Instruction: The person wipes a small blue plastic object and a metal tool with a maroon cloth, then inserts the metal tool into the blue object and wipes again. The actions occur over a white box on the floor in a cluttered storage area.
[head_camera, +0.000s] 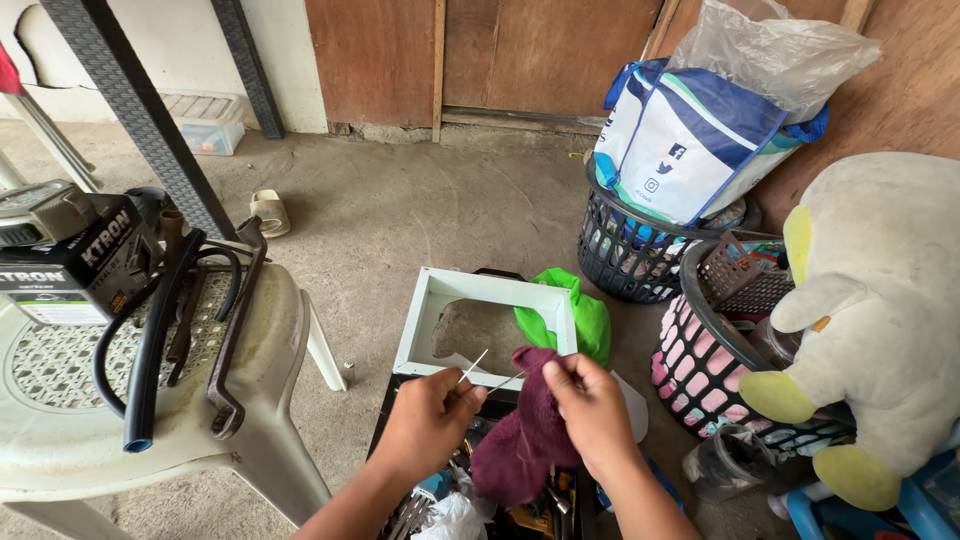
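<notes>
Maroon fuzzy cloth (525, 430) is hanging pinched in my right hand (592, 405) over the black toolbox's (385, 425) near edge; my left hand (428, 420) is gripping thin metal rods (487, 375), which could slip into the clutter.

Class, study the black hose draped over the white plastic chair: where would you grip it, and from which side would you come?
Grip the black hose along its straight stretch on the chair seat, probably coming from above. That run lies exposed on top, while its upper loop tangles with the rusty wrench and the box, and its blue-tipped end hangs over the seat's front edge.
</notes>
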